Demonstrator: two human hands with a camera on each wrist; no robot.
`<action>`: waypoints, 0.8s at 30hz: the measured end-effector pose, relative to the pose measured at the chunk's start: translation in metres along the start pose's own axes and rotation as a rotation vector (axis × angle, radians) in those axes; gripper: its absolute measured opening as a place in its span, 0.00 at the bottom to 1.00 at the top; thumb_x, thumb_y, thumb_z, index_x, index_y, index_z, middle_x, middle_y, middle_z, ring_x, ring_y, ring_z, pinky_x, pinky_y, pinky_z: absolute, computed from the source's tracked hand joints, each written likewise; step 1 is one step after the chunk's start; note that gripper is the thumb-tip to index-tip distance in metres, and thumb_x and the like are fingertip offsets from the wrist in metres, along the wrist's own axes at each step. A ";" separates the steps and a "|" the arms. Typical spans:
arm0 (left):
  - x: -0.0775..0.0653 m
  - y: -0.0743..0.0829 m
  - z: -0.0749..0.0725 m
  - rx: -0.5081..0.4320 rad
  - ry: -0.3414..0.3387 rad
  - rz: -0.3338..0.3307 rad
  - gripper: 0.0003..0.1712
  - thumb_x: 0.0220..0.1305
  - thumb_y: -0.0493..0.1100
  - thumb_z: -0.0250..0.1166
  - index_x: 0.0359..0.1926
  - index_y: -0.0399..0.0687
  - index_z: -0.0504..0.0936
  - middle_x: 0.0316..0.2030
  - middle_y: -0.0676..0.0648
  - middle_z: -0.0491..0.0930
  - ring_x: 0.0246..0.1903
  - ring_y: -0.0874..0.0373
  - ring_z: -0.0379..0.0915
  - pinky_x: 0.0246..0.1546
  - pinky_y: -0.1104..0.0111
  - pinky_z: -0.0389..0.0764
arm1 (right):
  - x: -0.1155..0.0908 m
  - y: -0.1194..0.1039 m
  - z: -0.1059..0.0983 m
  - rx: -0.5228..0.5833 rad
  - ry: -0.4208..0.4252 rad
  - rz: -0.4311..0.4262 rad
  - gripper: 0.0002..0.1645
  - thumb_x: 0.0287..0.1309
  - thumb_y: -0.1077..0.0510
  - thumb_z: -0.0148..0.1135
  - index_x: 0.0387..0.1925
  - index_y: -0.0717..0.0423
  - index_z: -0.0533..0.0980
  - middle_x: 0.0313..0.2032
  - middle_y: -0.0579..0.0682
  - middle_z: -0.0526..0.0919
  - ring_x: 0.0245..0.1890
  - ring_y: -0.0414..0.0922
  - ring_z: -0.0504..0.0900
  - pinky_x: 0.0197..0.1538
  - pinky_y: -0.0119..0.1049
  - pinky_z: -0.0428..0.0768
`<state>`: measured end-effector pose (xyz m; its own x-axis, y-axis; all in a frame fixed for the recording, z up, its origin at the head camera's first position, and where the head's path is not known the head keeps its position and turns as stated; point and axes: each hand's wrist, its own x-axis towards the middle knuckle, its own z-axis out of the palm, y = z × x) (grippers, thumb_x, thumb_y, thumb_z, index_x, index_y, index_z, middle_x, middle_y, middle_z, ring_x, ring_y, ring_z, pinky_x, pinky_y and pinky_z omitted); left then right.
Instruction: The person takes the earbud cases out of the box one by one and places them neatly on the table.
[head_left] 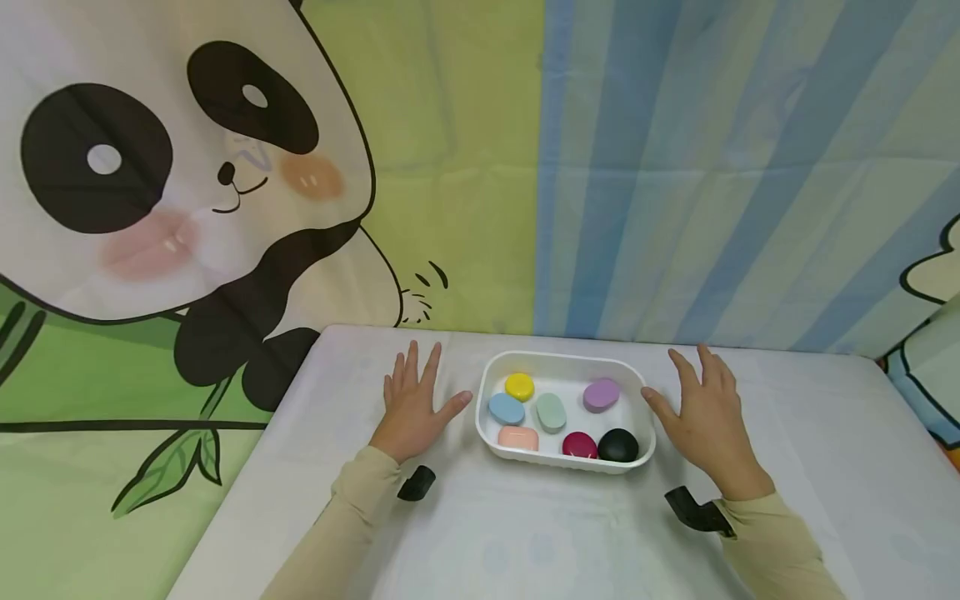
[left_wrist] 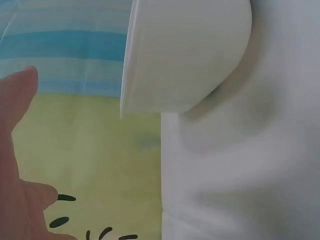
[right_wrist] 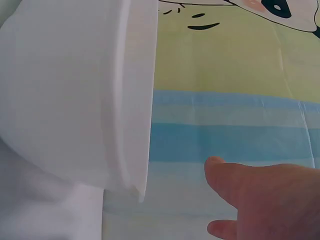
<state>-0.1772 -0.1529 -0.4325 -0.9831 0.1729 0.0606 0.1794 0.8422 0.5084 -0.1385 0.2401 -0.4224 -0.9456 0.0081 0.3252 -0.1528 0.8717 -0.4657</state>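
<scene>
In the head view a white tray [head_left: 570, 364] sits on the table between both hands. Inside lie several smooth rounded pieces: a yellow one [head_left: 519, 386], a blue one [head_left: 506, 408], a pale green one [head_left: 551, 412], a purple one [head_left: 602, 395], a pink one [head_left: 518, 438], a dark red one [head_left: 580, 445] and a black one [head_left: 618, 446]. My left hand [head_left: 417, 410] is spread just left of the tray, holding nothing. To the tray's right, my right hand [head_left: 707, 418] has its fingers apart and nothing in it. Both wrist views show the tray's outer side wall [left_wrist: 185, 55] [right_wrist: 60, 90].
A white cloth covers the table [head_left: 525, 533]. Behind it hangs a printed backdrop [head_left: 465, 167] with a panda and blue stripes. Black wrist devices [head_left: 417, 483] sit under the forearms.
</scene>
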 end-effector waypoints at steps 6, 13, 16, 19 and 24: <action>-0.001 0.008 0.003 -0.045 -0.035 -0.003 0.56 0.67 0.73 0.55 0.81 0.55 0.40 0.79 0.36 0.30 0.77 0.36 0.24 0.72 0.38 0.33 | 0.002 -0.008 0.007 0.037 -0.004 -0.024 0.42 0.64 0.52 0.66 0.71 0.70 0.61 0.72 0.77 0.49 0.70 0.76 0.48 0.66 0.75 0.50; -0.001 0.016 0.014 -0.095 -0.014 0.041 0.56 0.67 0.71 0.57 0.81 0.53 0.41 0.79 0.36 0.33 0.77 0.35 0.28 0.72 0.38 0.36 | 0.008 -0.019 0.017 0.057 -0.006 -0.051 0.43 0.62 0.53 0.68 0.71 0.69 0.61 0.72 0.76 0.50 0.70 0.75 0.50 0.66 0.73 0.53; -0.002 0.020 0.020 -0.115 -0.020 0.059 0.56 0.67 0.70 0.58 0.81 0.52 0.42 0.79 0.35 0.34 0.76 0.34 0.30 0.72 0.38 0.37 | 0.009 -0.025 0.021 0.071 -0.012 -0.057 0.44 0.62 0.54 0.68 0.71 0.68 0.61 0.72 0.76 0.51 0.69 0.75 0.51 0.65 0.74 0.55; -0.003 0.025 0.024 -0.140 -0.032 0.061 0.56 0.67 0.70 0.58 0.81 0.52 0.41 0.79 0.35 0.34 0.77 0.35 0.30 0.73 0.39 0.37 | 0.009 -0.030 0.025 0.086 -0.011 -0.064 0.43 0.62 0.55 0.68 0.72 0.67 0.60 0.72 0.75 0.51 0.69 0.74 0.51 0.65 0.73 0.56; -0.003 0.033 0.031 -0.185 -0.044 0.064 0.56 0.67 0.70 0.59 0.81 0.52 0.41 0.79 0.36 0.35 0.77 0.36 0.30 0.73 0.40 0.36 | 0.010 -0.037 0.033 0.106 0.000 -0.080 0.43 0.61 0.57 0.69 0.71 0.68 0.62 0.71 0.75 0.53 0.68 0.74 0.53 0.64 0.73 0.58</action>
<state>-0.1671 -0.1098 -0.4420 -0.9666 0.2486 0.0626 0.2279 0.7213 0.6541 -0.1520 0.1918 -0.4288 -0.9292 -0.0590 0.3647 -0.2567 0.8130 -0.5226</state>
